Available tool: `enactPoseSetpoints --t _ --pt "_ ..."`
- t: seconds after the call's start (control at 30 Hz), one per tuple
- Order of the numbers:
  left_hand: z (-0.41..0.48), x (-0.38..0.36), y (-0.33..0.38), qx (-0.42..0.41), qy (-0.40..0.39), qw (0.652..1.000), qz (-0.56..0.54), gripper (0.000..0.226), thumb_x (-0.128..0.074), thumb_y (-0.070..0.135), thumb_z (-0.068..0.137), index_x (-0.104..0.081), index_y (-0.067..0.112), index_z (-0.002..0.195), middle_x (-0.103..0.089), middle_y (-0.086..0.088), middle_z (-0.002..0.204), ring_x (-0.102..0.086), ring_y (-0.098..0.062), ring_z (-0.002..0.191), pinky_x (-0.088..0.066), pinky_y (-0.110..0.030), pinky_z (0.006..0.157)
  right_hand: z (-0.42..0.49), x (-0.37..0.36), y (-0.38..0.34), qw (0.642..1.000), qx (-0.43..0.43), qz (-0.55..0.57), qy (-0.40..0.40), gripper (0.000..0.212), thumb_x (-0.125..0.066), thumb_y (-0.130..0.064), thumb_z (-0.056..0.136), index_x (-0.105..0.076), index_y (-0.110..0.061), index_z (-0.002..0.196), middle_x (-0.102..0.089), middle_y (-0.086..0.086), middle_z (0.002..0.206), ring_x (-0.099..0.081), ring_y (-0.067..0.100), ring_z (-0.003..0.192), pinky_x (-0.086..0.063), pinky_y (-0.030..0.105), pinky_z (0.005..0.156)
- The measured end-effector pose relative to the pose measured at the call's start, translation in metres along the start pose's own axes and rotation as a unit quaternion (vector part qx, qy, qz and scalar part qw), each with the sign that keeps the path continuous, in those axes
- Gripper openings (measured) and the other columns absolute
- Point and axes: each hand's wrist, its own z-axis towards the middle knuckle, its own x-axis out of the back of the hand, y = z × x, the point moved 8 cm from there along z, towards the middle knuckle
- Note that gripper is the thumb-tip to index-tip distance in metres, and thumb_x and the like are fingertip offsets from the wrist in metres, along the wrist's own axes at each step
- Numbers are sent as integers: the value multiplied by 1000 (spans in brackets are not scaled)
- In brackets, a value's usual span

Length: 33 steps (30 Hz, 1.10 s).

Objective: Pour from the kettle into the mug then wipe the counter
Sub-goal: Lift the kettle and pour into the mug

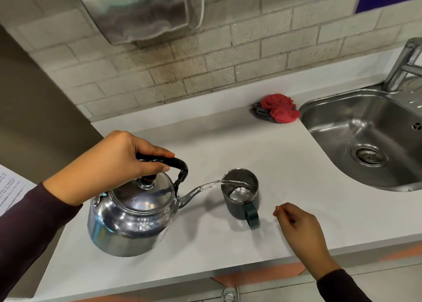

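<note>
While pouring, kettle [132, 212] beneath left fingers [157, 153].

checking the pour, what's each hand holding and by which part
The left hand holds the kettle by its black top handle. The right hand holds nothing, loosely curled beside the mug.

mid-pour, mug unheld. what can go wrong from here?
1. The stream arcs across the mug mouth and lands near its far wall, so a little more tilt on the kettle could send water over the rim onto the counter.
2. The right hand is off the mug, so a knock from the spout could shift or tip it.
3. The cloth sits well back by the sink, so a spill would spread before wiping starts.
</note>
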Motion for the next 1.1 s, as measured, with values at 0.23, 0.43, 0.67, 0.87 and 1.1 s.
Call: enactPoseSetpoints --t 0.23,0.43,0.67,0.87,1.1 --pt "-3 0 -11 15 24 999 -23 29 -80 24 67 -72 50 76 -72 25 63 -66 0 60 -46 -12 55 -1 -2 0 1000 -2 -2 1 20 -54 -23 91 -65 -17 76 -58 17 55 -45 21 47 -34 28 50" --pt "-7 -4 -38 43 58 994 -82 28 -80 22 67 -74 48 76 -74 23 69 -66 8 65 -44 0 55 -3 -3 -1 1000 -8 0 -2 20 -54 -23 90 -64 -16 75 -56 20 56 -41 19 47 -32 28 50" --pt "-8 -33 -96 129 107 962 -214 10 -79 19 68 -75 27 74 -59 14 40 -40 -3 31 -30 -11 34 -1 -1 0 1000 -18 -7 2 20 -55 -24 90 -63 -17 73 -55 20 57 -42 19 48 -33 28 50" --pt "20 -53 -142 185 134 921 -317 19 -82 30 62 -77 16 74 -38 10 34 -26 -7 35 -21 -20 45 2 -1 -3 999 -40 -6 23 21 -55 -22 89 -63 -18 71 -58 18 59 -46 22 51 -34 28 51" --pt "92 -63 -126 129 151 923 -331 12 -77 19 73 -68 11 75 -48 17 29 -41 3 26 -28 -5 31 4 -7 -5 995 -80 -19 54 21 -54 -24 90 -65 -19 73 -62 15 61 -47 19 50 -35 26 50"
